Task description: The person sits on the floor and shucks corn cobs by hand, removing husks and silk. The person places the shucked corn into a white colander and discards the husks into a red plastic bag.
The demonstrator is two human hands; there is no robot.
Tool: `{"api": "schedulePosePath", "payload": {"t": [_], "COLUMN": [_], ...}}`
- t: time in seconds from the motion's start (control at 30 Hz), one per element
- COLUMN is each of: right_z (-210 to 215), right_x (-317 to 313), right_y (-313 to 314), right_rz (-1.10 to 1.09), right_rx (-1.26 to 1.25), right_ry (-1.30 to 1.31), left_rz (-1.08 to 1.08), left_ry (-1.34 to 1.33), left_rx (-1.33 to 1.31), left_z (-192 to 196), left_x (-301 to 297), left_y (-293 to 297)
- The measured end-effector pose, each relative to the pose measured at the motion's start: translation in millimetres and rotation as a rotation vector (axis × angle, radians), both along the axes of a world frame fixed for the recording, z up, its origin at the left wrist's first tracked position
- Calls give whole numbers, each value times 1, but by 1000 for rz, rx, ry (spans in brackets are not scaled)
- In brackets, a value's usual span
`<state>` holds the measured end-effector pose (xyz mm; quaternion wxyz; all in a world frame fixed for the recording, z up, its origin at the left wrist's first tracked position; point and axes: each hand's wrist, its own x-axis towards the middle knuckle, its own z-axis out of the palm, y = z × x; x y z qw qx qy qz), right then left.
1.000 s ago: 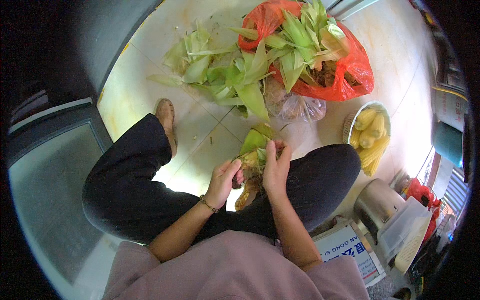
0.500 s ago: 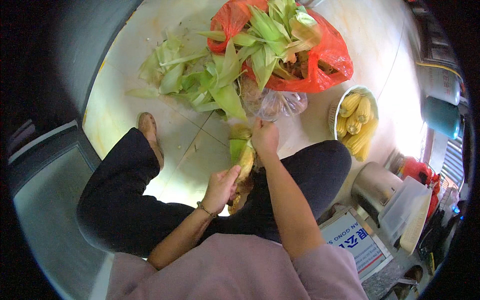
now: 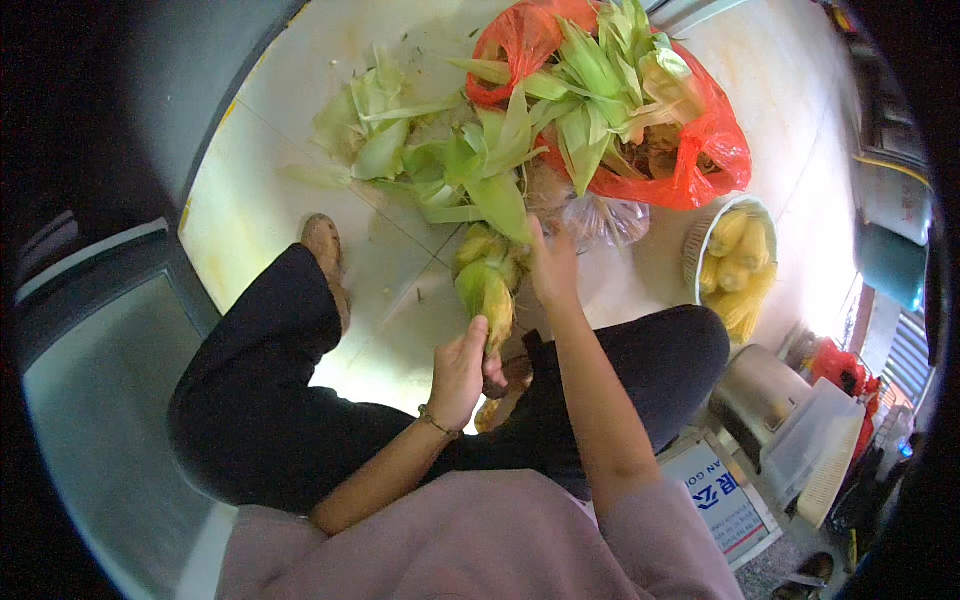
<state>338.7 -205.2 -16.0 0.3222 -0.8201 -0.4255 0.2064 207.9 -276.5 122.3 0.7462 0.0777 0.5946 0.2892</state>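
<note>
My left hand (image 3: 462,370) is closed around the lower end of an ear of corn (image 3: 489,305), held tilted up between my knees. Green husk still wraps part of it, with pale yellow showing along one side. Just beyond its upper end sits a rounded, green-yellow husked shape (image 3: 478,244), partly covered. To the right of the ear, my right hand (image 3: 552,268) is beside the tip of a loose husk leaf (image 3: 503,204). Motion smears its fingers, so whether it grips the leaf is unclear.
Green husks (image 3: 385,145) lie piled on the tiled floor. Behind is a red plastic bag (image 3: 715,160) full of husks, with a clear plastic bag (image 3: 610,220) before it. A white basket (image 3: 693,250) of peeled corn stands right, near a metal pot (image 3: 750,390).
The whole view has shifted, moving the scene rightward. My right hand has gone a little farther from me, toward the husk leaf. The held ear has turned, showing more green husk.
</note>
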Motion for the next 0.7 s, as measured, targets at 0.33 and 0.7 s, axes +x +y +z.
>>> {"api": "schedulePosePath", "payload": {"t": [0.33,0.7], "right_z": [146,157], "right_x": [15,-4], "right_y": [-68,-72], "right_rz": [314,702], "right_rx": [-800,-380], "right_ry": [754,254], "left_rz": [-87,155], "left_ry": [127,-229], "left_rx": [147,-273], "left_z": [-7,-5], "left_x": [15,-19], "left_y": [-34,-22]}}
